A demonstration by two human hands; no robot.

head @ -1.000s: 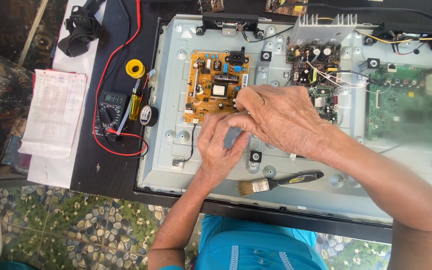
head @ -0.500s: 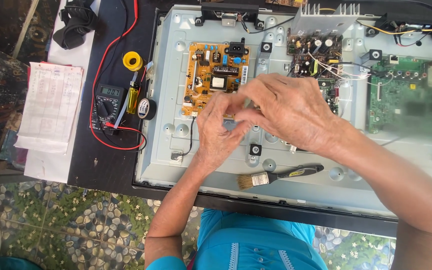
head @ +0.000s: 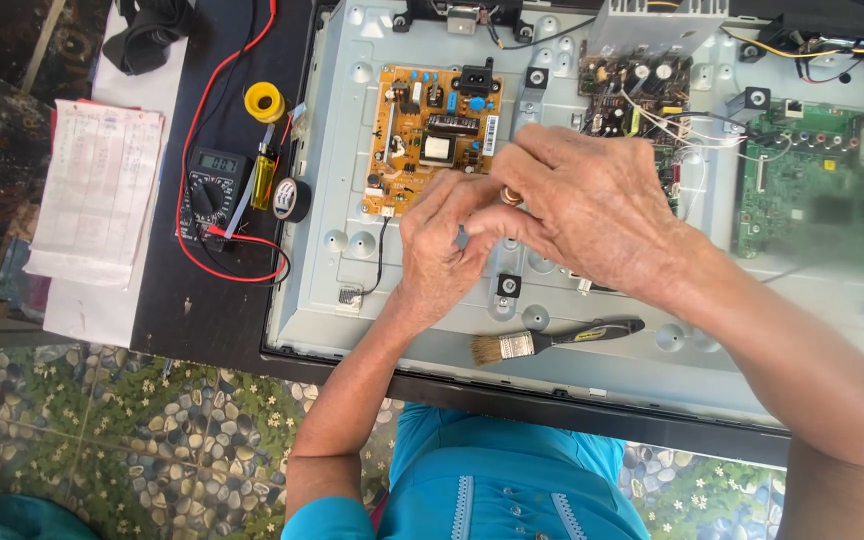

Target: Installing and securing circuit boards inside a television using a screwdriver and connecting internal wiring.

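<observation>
Both hands meet in the middle of the view. The left hand (head: pixel 442 250) comes up from the near side, with its bare arm reaching away from the body. Its fingers are bent and curl in toward the other hand. The right hand (head: pixel 592 210) comes in from the right, and its arm slants down to the near right corner. Its back faces up and its fingers are bent and point left. The two hands touch at the fingertips. The right hand lies partly over the left fingers.
</observation>
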